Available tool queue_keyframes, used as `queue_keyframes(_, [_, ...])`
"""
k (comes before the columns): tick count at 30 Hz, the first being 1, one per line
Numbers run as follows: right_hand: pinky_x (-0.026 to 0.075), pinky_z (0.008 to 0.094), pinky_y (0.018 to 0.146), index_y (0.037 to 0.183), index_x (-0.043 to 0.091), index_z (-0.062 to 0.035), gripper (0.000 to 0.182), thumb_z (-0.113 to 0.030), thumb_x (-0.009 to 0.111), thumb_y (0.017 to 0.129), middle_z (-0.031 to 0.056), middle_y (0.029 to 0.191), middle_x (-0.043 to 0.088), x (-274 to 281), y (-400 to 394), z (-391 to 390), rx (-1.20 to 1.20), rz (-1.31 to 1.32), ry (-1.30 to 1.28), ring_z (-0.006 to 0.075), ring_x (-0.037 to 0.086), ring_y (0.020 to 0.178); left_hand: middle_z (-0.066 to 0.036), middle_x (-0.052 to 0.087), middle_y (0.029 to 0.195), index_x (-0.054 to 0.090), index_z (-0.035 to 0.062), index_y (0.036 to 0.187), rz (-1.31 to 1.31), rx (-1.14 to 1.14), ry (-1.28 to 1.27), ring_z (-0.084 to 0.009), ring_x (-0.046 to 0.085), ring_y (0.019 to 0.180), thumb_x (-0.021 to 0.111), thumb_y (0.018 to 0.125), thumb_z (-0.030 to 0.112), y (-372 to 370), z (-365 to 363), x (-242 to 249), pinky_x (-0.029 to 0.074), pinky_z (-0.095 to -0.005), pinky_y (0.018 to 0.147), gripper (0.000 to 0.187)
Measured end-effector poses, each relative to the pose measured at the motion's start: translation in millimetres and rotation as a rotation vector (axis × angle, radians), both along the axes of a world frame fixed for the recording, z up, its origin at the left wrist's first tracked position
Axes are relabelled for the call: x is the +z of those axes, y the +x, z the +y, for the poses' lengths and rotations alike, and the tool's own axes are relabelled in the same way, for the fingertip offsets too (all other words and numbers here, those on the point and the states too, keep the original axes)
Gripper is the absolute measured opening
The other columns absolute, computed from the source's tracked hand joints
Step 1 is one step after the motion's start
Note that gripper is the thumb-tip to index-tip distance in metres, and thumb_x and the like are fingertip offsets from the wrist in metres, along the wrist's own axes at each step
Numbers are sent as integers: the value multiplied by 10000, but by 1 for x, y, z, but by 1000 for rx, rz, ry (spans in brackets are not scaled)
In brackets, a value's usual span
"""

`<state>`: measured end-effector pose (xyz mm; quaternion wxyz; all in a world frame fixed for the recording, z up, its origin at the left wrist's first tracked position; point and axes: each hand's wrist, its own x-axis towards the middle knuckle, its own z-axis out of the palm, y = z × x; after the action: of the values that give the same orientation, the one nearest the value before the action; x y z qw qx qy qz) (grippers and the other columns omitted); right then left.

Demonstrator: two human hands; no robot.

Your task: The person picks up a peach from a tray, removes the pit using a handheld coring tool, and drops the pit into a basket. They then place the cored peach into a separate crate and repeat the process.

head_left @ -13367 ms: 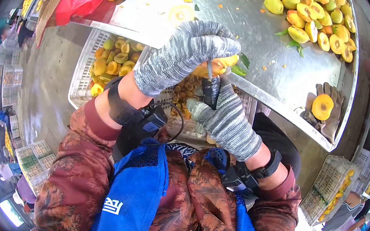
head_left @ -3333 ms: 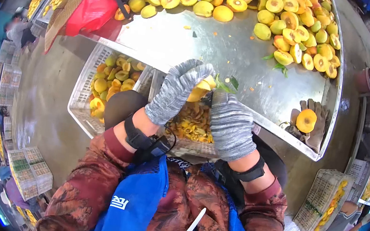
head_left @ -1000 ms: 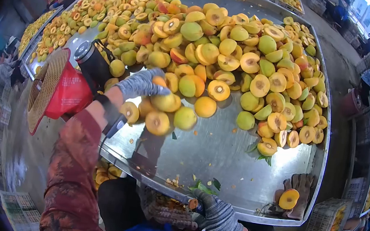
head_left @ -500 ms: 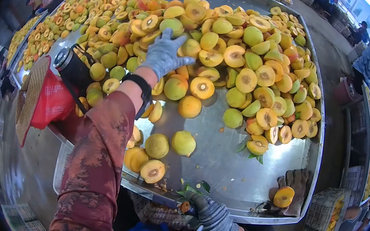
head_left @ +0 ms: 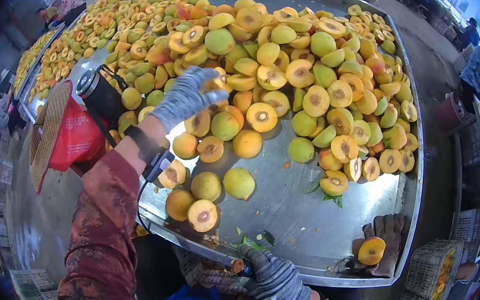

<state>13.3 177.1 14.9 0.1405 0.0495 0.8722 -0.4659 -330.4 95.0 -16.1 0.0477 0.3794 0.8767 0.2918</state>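
Note:
My left hand (head_left: 189,99), in a grey knit glove, hovers over the near edge of a large heap of yellow-green halved fruit (head_left: 273,76). Its fingers and thumb are apart, with a fruit piece (head_left: 220,80) showing by the fingertips; no grip is visible. Down at the tray's front edge, my right hand (head_left: 278,284), also gloved, is closed around a dark tool with a round brown end (head_left: 237,266); the rest of the tool is hidden. Loose fruits, among them a cut half (head_left: 203,215) and a whole green one (head_left: 239,183), lie between the hands.
The metal tray (head_left: 280,215) has a raised rim. A dark glove (head_left: 387,243) with a fruit half on it lies front right. At left are a black flask (head_left: 98,93), a red bag (head_left: 78,136) and a woven hat (head_left: 49,132). Crates and other people stand beyond.
My left hand has drawn back down and left from the heap, and more cut fruit shows beside it. The loose half near the front edge is turned more upright. My right hand has barely moved.

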Motion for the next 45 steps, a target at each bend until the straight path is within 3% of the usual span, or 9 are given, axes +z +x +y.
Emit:
queue_keyframes(8, [487,384,651,1105,494,-68,556,-343,677,658,162,894,590,-14,1,-7,-19,13,-7,326,588,778,-118,420,1257,456,144,1202,97,295,-324,-269,421,1138,539,688,597,-13,40,-5,303,-398,962,690])
queue_keyframes(10, [473,388,657,1106,462,-77,546,-400,636,702,155,875,584,-9,-4,-8,13,-50,-29,318,582,794,-146,507,1157,469,91,1192,125,283,-281,-257,486,1061,535,709,586,-30,50,-22,385,-348,895,694])
queue_keyframes(13, [469,388,658,1115,457,-81,553,-379,650,691,159,877,581,-15,-5,-10,42,-30,-68,322,578,797,-119,566,1080,519,150,1134,-285,150,-214,-272,499,1057,592,639,593,-24,53,-14,358,-388,905,668])
queue_keyframes(24, [471,365,641,1104,466,-54,453,-287,608,743,143,830,582,-18,0,-16,-48,115,-91,294,581,762,-139,557,1038,496,103,1147,-161,-262,-199,-241,536,966,690,655,429,67,35,7,422,-336,821,621])
queue_keyframes(26, [470,370,644,1100,471,-58,434,-272,604,746,146,858,576,-16,1,-16,-33,63,-62,298,576,777,-130,519,1121,483,80,1160,-90,-129,11,-233,510,1024,682,677,405,45,48,8,405,-337,866,616])
queue_keyframes(31, [470,374,646,1105,463,-67,419,-256,589,754,143,869,571,-14,4,-11,-37,111,-99,306,570,784,-168,493,1156,369,93,1247,353,4,-386,-322,480,1052,668,691,328,24,90,-8,376,-377,900,674])
queue_keyframes(34, [466,375,656,1118,449,-69,421,-252,574,760,144,870,570,-15,10,-9,-27,86,-105,311,566,799,-177,469,1182,327,89,1261,38,72,-381,-308,451,1092,651,702,339,23,103,-9,369,-373,906,692])
queue_keyframes(40, [478,387,658,1151,451,-96,472,-228,627,734,170,924,567,-15,13,-10,-43,79,-153,345,570,805,-197,503,1070,520,14,1064,182,47,-401,-342,464,1030,631,708,392,36,84,-21,366,-384,899,531])
queue_keyframes(45, [472,387,642,1096,475,-67,408,-256,595,754,168,868,571,-23,16,-17,-75,134,-144,336,571,780,-167,547,1017,548,53,1061,-36,-64,-348,-302,521,965,598,741,314,26,68,-21,404,-350,852,416])
